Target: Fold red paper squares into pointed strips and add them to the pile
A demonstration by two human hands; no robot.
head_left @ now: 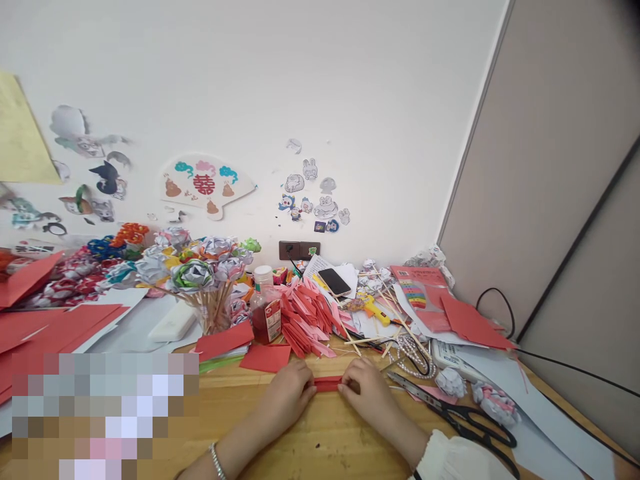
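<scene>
Between my two hands lies a narrow folded strip of red paper [327, 384], low over the wooden table [280, 447]. My left hand [294, 390] pinches its left end, and my right hand [361, 387] pinches the right end. The fingertips cover both ends of the strip. Just beyond my left hand is a flat red paper square [265, 357]. A heap of folded red and pink paper pieces [310, 317] sits behind the strip. To the right of my right hand lie black-handled scissors [457, 417].
Paper flowers on sticks [200, 280] stand at the back left beside a bottle [266, 307]. A phone [335, 282], a yellow glue gun [375, 310] and bead strings [413, 353] lie at the back right. Red sheets [65, 330] cover the left side. The near left corner is pixelated.
</scene>
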